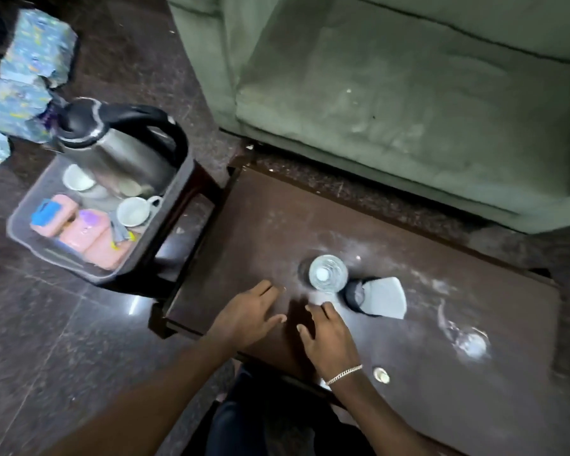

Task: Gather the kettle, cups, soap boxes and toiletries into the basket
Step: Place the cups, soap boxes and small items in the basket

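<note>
Head view shows both hands empty over a dusty dark table (408, 373). Left hand (249, 315) lies palm down, fingers loosely spread; right hand (329, 337), a chain bracelet (343, 374) at its wrist, has its fingers spread too, just short of a clear water bottle (327, 273). Beyond the right hand's fingertips lies a black-and-grey container (374, 298). Far to the left hand's left sits the basket (23, 222), holding the kettle (119, 143), white cups (135, 212) and pink soap boxes (89, 238).
</note>
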